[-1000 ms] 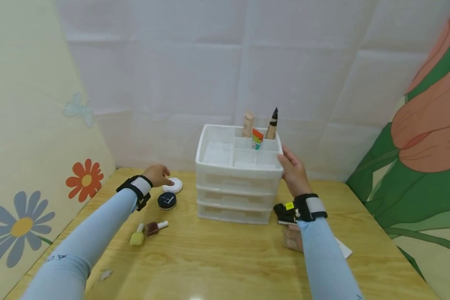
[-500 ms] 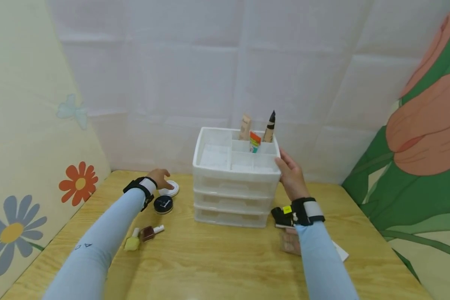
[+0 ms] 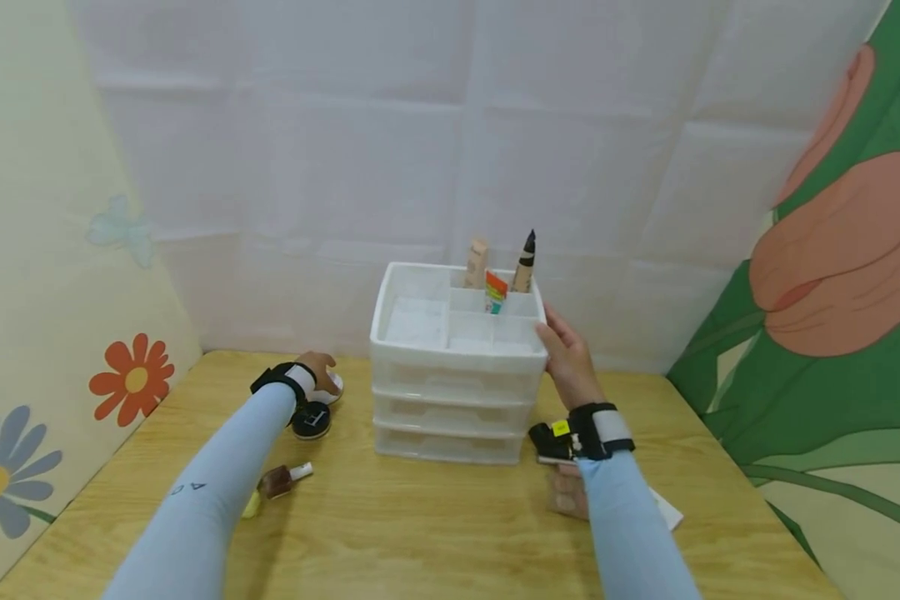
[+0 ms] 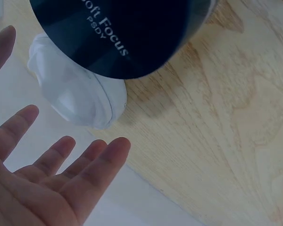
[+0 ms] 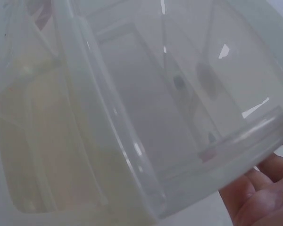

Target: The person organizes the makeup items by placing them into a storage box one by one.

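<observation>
In the head view my left hand [image 3: 318, 371] is over a white round case [image 3: 328, 390], partly covering it. The left wrist view shows its fingers spread and apart from the white round case [image 4: 80, 89]. Right beside that lies a dark round powder case [image 4: 118, 33] lettered "Soft Focus". My right hand [image 3: 570, 362] rests against the right side of a white drawer organizer [image 3: 453, 375], thumb at the top front corner. In the right wrist view the fingers [image 5: 269, 188] lie beside the organizer's translucent wall [image 5: 132, 117].
The organizer's top holds a beige tube [image 3: 476, 262], a small orange-and-green tube [image 3: 495, 293] and a black-tipped tube [image 3: 525, 262]. Brown [image 3: 276, 482] and yellow [image 3: 251, 504] nail polish bottles lie left. A black item [image 3: 549, 442], pink palette [image 3: 567, 492] and white flat piece [image 3: 666, 510] lie right.
My left hand has shifted over the white round case, covering more of it. The left forearm now partly hides the yellow bottle. My right hand stays at the organizer; the head view has shifted slightly.
</observation>
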